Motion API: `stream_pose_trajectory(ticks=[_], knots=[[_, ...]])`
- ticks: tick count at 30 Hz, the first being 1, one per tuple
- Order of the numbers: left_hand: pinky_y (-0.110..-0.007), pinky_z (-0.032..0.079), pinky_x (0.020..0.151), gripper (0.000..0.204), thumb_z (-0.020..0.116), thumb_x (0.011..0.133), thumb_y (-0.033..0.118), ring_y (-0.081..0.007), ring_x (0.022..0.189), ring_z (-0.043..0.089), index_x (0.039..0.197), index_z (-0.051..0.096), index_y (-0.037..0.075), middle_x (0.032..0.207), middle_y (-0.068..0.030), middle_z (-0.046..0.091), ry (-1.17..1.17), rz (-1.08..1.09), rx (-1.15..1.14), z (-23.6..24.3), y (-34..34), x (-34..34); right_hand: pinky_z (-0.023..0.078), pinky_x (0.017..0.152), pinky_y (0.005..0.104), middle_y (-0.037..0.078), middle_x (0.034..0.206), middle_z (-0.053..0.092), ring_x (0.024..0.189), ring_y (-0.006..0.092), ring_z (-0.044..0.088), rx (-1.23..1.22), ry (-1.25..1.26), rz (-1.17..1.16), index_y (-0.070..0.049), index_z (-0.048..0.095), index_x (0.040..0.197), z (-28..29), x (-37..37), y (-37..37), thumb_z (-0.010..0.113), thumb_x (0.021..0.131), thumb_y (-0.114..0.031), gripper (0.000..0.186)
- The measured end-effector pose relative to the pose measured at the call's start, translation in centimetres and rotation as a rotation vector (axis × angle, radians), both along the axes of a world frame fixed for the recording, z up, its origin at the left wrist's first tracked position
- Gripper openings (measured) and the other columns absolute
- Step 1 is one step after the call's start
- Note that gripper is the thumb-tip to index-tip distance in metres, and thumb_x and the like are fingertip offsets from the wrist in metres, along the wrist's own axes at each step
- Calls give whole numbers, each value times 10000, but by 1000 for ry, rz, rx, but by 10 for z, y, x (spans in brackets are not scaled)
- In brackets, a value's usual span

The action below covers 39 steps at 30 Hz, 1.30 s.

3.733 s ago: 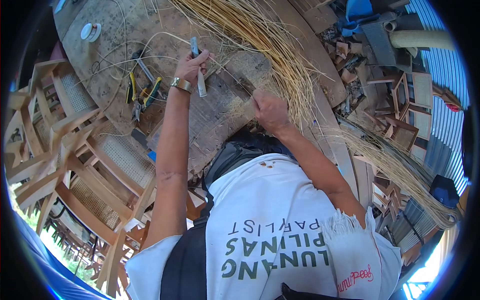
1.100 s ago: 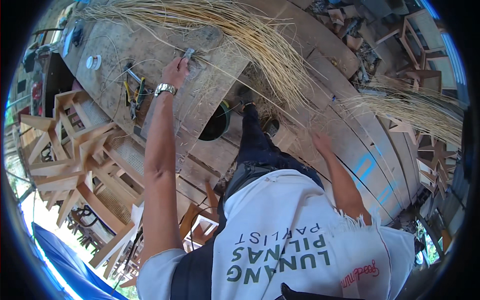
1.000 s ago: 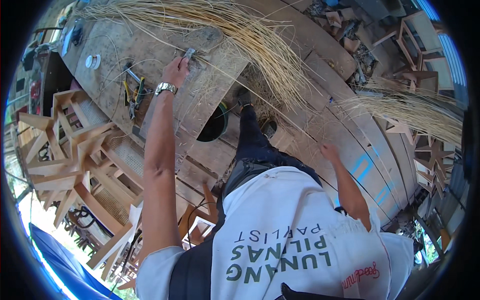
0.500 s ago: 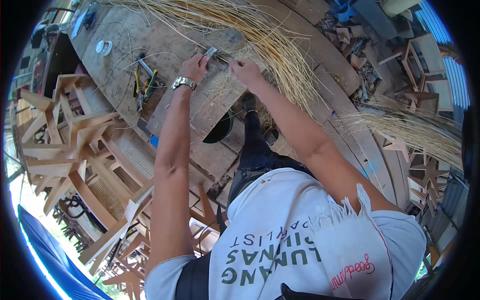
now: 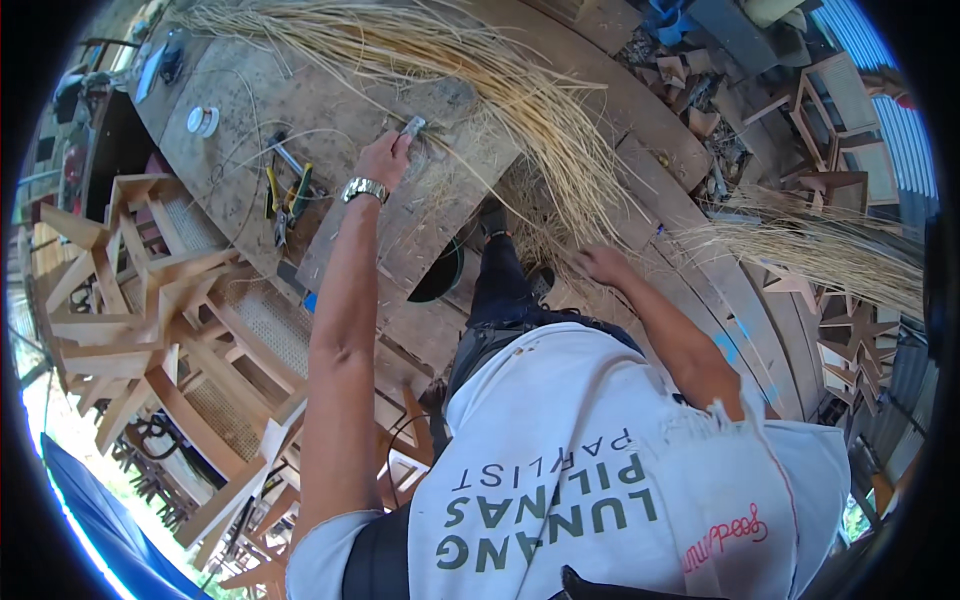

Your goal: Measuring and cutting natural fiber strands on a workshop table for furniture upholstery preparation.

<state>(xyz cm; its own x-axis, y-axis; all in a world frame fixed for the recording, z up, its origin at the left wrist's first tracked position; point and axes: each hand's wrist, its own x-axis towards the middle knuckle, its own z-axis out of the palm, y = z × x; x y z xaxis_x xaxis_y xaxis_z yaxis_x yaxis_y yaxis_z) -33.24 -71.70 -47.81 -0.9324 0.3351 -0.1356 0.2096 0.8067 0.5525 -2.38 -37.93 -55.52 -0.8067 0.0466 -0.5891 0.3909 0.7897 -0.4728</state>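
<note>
My left hand, with a metal watch on the wrist, is closed on a small flat metal tool at the wooden work board. A thin rattan strip passes by the tool and slants down to the right. My right hand is closed around the strip's near end, out beyond the board's right edge. A large bundle of loose rattan strips curves across the far side and down the right, close above my right hand. Fine shavings lie on the board around the tool.
Yellow-handled pliers, a hammer and a white round container lie left of the board. Wooden chair frames with woven panels are stacked at the left. A second rattan bundle and more frames stand at the right.
My right hand has moved away from the left, down and to the right, drawing the strip out past the tool. My left hand has stayed nearly in place with the tool.
</note>
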Motion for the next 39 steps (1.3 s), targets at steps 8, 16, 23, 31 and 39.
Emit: stream_pose_trajectory(ticks=[8,16,23,31,39], knots=[[-460,473,683,301,513,900,385,-376,780,614,885,598,96,764,-147,644,-38,3,-8,-4,1,3,470,705,309,124,828,647,775,191,629,-573,59,-217,19,636,955,75,-216,-127,559,879,-444,475],[-462,470,672,297,516,900,383,-379,769,615,887,599,98,763,-152,641,-4,-1,32,-12,7,-5,458,728,429,206,835,639,822,386,606,-190,278,-254,-37,655,878,44,-167,-104,456,857,-428,440],[-443,472,662,298,516,901,372,-370,752,619,890,592,84,753,-162,638,-53,-2,9,-1,4,-2,461,806,477,193,941,650,899,400,602,245,-220,-266,-51,664,909,6,151,71,517,849,-342,332],[-432,477,677,295,508,908,362,-351,756,630,889,596,82,737,-146,646,-60,26,-11,2,-2,14,376,993,392,255,1248,501,1174,345,490,-292,432,-17,17,517,1233,64,-121,-89,541,849,-519,660],[-426,479,700,298,500,911,361,-345,792,632,895,601,82,761,-141,651,-50,-19,4,5,11,-3,430,617,375,128,690,611,630,257,574,-487,335,-445,13,622,743,60,-216,-146,528,867,-451,489]])
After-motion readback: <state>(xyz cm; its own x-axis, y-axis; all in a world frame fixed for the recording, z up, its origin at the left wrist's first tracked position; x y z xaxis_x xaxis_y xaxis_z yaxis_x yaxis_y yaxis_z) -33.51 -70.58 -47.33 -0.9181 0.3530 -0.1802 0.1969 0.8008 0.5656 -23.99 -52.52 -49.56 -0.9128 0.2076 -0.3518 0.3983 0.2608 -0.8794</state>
